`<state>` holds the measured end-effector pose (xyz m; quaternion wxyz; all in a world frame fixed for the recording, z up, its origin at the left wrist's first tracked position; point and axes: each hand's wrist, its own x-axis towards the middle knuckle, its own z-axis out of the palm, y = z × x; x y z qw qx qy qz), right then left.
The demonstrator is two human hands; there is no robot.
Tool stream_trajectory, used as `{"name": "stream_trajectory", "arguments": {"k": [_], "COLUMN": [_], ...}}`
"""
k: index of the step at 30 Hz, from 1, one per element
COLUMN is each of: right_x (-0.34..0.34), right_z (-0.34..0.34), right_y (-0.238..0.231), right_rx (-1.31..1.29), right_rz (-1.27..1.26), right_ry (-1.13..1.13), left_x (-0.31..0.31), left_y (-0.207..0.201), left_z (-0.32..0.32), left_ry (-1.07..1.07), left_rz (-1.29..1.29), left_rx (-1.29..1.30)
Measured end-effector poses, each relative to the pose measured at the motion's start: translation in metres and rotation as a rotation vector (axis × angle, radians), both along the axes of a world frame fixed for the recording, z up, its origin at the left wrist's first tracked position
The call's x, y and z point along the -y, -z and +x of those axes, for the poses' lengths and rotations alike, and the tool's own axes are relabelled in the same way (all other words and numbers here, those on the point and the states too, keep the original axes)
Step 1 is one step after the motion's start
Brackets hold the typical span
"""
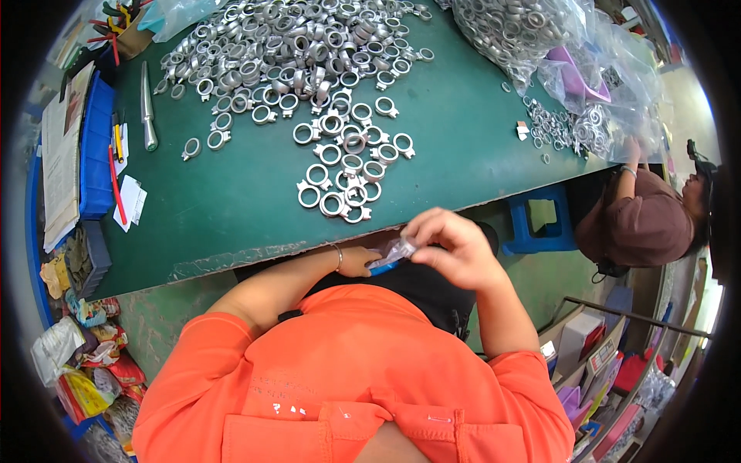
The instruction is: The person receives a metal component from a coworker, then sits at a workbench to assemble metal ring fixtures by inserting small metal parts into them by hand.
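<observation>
Both my hands meet below the green table's front edge [231, 258], over my lap. My left hand [356, 261] grips the lower end of a small clear plastic packet with a blue strip [392, 256]. My right hand [451, 245] pinches the packet's upper end with curled fingers. What is inside the packet is too small to tell. On the table just beyond my hands lies a cluster of silver metal ring clamps [347, 170], and a far larger heap of them [293, 50] spreads toward the far edge.
A metal rod tool [147, 104] lies at the table's left beside a blue bin [96, 147], pens and papers. Clear bags of rings [532, 31] sit at the far right. Another person in brown [641, 220] sits at the right. A blue stool [536, 224] stands nearby.
</observation>
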<state>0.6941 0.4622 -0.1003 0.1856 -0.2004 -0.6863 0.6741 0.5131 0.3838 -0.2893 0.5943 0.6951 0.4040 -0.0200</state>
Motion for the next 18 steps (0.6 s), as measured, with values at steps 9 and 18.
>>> {"name": "stream_trajectory", "arguments": {"k": [9, 18], "right_x": [-0.009, -0.019], "right_z": [-0.048, -0.043], "right_y": [-0.008, -0.004], "right_rx": [0.201, 0.132], "right_rz": [1.012, 0.354], "right_ry": [0.209, 0.252], "left_x": [0.044, 0.092], "left_y": [-0.093, -0.215], "left_z": [-0.051, -0.091], "left_ry": [-0.294, -0.881], "left_rz": [0.081, 0.695], "left_rx": [-0.04, 0.014]}}
